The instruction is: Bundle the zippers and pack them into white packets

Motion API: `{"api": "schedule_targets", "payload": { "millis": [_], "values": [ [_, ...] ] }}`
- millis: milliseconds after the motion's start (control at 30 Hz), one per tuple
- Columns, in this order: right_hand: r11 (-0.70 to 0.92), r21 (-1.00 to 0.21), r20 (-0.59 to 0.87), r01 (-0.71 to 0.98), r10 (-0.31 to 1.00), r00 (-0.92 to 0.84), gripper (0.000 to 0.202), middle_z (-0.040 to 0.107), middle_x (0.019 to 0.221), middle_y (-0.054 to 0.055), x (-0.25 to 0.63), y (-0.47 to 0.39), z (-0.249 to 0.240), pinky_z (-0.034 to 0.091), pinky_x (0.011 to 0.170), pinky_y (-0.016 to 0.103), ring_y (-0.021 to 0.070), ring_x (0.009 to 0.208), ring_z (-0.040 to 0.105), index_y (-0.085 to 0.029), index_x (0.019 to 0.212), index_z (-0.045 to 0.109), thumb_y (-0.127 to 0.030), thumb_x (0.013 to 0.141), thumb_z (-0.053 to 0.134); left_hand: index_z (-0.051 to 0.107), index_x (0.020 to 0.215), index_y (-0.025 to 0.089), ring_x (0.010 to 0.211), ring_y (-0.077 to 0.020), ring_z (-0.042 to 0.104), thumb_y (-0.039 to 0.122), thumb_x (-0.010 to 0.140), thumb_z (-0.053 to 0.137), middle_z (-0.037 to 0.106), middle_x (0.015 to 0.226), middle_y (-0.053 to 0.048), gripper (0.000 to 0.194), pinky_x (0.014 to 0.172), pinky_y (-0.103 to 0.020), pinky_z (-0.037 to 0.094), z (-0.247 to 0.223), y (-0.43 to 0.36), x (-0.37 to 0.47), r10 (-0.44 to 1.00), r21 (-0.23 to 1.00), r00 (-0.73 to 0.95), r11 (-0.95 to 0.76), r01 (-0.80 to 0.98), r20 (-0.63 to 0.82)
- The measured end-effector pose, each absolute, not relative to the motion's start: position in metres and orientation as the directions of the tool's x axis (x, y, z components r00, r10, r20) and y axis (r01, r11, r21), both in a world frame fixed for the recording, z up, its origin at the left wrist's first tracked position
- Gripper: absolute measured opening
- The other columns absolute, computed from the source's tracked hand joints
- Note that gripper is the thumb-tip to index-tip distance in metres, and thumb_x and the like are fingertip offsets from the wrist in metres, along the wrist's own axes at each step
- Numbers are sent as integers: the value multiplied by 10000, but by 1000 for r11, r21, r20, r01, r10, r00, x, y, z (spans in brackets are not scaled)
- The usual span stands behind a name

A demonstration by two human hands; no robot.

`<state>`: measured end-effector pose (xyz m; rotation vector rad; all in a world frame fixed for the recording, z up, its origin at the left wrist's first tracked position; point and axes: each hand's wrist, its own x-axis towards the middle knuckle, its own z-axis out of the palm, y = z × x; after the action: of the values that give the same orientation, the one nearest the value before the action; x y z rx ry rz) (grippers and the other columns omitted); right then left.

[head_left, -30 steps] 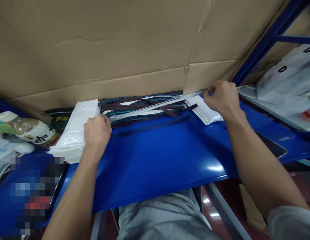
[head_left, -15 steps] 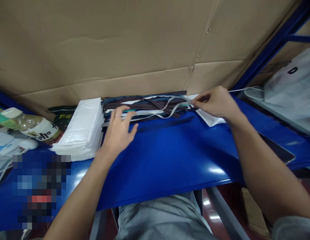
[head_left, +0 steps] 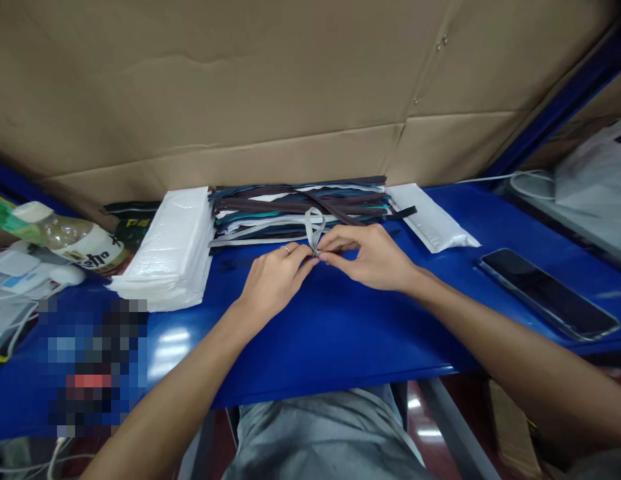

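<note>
A light grey strap [head_left: 316, 223], narrow and bent into a loop, stands up between my two hands. My left hand [head_left: 277, 273], with a ring on one finger, pinches its lower end from the left. From the right, the thumb and fingers of my right hand [head_left: 367, 257] close on the same spot, and the fingertips nearly touch. Just behind the hands lies a pile of flat straps [head_left: 270, 207] in brown, dark blue, white, grey and teal. The strap's very ends are hidden by my fingers.
A stack of white padded envelopes [head_left: 173, 233] stands left of the pile; another white packet [head_left: 430, 217] lies to its right. A phone [head_left: 550, 293] rests on the blue table [head_left: 340, 333]. At far left is a drink bottle [head_left: 75, 237]. A cardboard panel [head_left: 240, 87] rises behind.
My right hand has drawn the grey strap leftward and nearer from the pile's right end. My left hand has moved right and closed on it, and both hands now meet at the middle.
</note>
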<state>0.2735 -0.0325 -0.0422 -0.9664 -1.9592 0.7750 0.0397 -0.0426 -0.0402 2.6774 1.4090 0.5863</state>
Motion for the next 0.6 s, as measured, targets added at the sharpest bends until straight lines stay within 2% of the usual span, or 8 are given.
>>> {"api": "schedule_targets", "payload": {
  "millis": [167,267,367,467,600],
  "values": [
    [511,-782,400,357,850,-342,162,849,1025,26,275,-33,-38,674,942,395,265,980,839,-260,1074,799,-371,956,799,762,1168,246,889,-206,757,322,1148,505,812,1140,-51,268,732,-322,538,-41,-43,40,779,290,479,-606,741,405],
    [508,-763,417,399,860,-295,176,850,997,30,282,-32,-31,673,948,425,280,954,839,-265,1070,808,-390,946,816,786,1059,243,753,-184,703,318,1113,541,800,957,-28,261,691,-318,493,-34,-43,38,801,340,418,-571,747,428],
    [487,-736,427,470,873,-236,172,847,983,42,300,-26,-20,677,885,421,290,928,837,-260,1054,815,-372,924,831,808,979,230,683,-185,667,323,1048,597,783,837,-32,241,660,-318,457,-24,-39,30,842,395,318,-497,773,435],
    [390,-717,371,577,915,-158,188,840,933,52,328,-17,-10,665,775,402,296,889,831,-259,1062,822,-340,894,848,811,885,215,636,-195,643,340,988,630,747,721,-37,243,636,-323,427,-13,-31,16,880,422,200,-393,817,431],
    [209,-634,278,745,960,-33,206,840,917,76,373,-5,2,611,796,383,277,890,821,-222,1074,836,-233,868,835,752,732,215,627,-198,636,372,926,658,710,649,-28,267,663,-336,436,2,-21,-7,909,393,132,-297,870,395]
  ]
}}
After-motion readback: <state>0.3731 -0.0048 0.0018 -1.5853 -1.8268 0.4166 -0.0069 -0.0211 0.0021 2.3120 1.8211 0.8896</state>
